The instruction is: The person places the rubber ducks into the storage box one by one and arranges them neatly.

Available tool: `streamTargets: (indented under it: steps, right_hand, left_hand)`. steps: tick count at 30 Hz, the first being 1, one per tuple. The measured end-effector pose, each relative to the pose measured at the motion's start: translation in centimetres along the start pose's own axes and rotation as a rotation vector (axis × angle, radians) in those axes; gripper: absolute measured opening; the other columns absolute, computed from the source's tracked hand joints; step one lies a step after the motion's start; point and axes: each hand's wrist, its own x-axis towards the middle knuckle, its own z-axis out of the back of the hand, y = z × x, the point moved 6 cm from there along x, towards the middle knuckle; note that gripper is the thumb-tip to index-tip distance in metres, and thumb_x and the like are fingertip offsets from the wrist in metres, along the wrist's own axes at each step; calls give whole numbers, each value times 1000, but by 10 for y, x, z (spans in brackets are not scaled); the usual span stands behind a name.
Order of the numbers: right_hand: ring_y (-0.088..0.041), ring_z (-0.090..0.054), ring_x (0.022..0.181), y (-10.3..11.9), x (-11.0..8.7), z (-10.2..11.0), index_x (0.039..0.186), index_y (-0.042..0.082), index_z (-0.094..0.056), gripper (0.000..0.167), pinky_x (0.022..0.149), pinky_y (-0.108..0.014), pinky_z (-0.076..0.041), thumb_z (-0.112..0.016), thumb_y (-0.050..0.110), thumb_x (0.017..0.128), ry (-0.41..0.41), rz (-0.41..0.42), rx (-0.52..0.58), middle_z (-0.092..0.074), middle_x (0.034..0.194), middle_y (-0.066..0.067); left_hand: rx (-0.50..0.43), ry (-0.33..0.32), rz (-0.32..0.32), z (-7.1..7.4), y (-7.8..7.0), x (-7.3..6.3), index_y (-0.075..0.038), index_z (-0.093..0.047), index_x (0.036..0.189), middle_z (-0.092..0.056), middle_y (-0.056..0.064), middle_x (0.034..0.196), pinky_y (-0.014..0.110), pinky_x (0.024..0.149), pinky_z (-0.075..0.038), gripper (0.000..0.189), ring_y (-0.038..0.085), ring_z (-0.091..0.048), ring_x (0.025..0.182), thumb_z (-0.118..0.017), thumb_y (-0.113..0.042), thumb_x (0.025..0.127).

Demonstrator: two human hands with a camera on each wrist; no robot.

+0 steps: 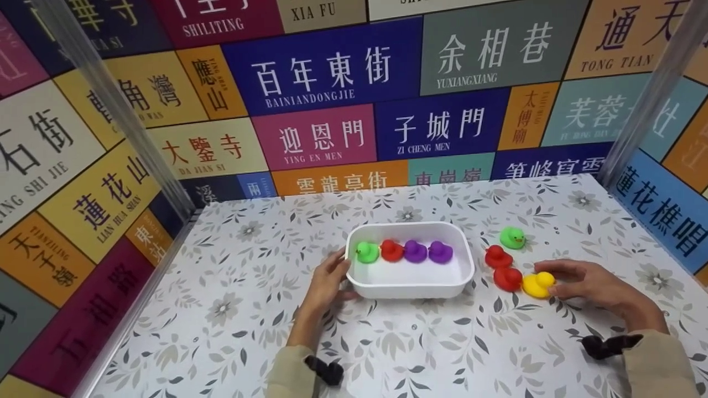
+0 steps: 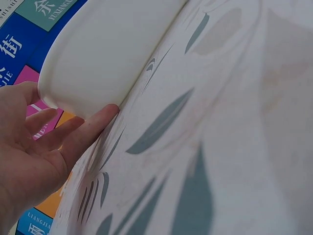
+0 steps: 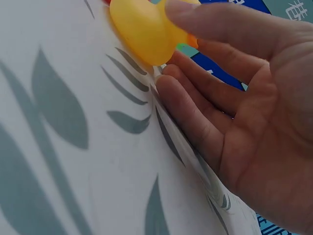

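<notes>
Nearest me, beige sleeves (image 1: 661, 359) with black wrist gear (image 1: 326, 371) come in over the desk (image 1: 265, 276). The left hand (image 1: 327, 283) rests its fingers, spread and nearly straight, against the end of a white box (image 1: 409, 291), with nothing lifted. The right hand (image 1: 597, 284) has its thumb and fingers curled about a yellow duck (image 1: 534, 286), which sits on the desk to the right of the box; how firm the hold is, I can't tell.

By my reckoning the work is about half done: a green duck (image 1: 366, 253), a red duck (image 1: 391, 251) and two purple ducks (image 1: 415, 252) stand in a row inside the box. Left outside, besides the yellow one, are a red duck just beside it (image 1: 506, 279), another behind (image 1: 498, 257) and a second green one farthest back (image 1: 512, 238).

The desk wears a pale cloth of grey leaves and flowers. Beyond it, clear strips (image 1: 133, 127) mark the corners, and the walls (image 1: 332, 130) are all coloured panels of Chinese characters with romanised names beneath.
</notes>
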Motion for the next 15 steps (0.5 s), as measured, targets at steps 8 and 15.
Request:
streamTargets:
  steps: [8, 15]
  right_hand:
    - [1, -55, 103, 1, 5, 0, 143, 6, -54, 64, 85, -10, -48, -73, 36, 90, -34, -5, -72, -55, 144, -24]
    - [-14, -61, 92, -3, 4, -2, 142, 9, -54, 67, 72, -23, -59, -78, 35, 86, -55, -93, 57, -55, 139, -23]
  left_hand:
    - [6, -17, -2, 1, -1, 0, -10, -40, 154, -45, 24, 153, 44, 72, -68, 52, 47, -54, 131, -51, -23, 104]
    - [5, -13, -1, -1, -1, -1, -9, -39, 154, -44, 24, 154, 46, 72, -68, 53, 48, -54, 131, -51, -23, 104]
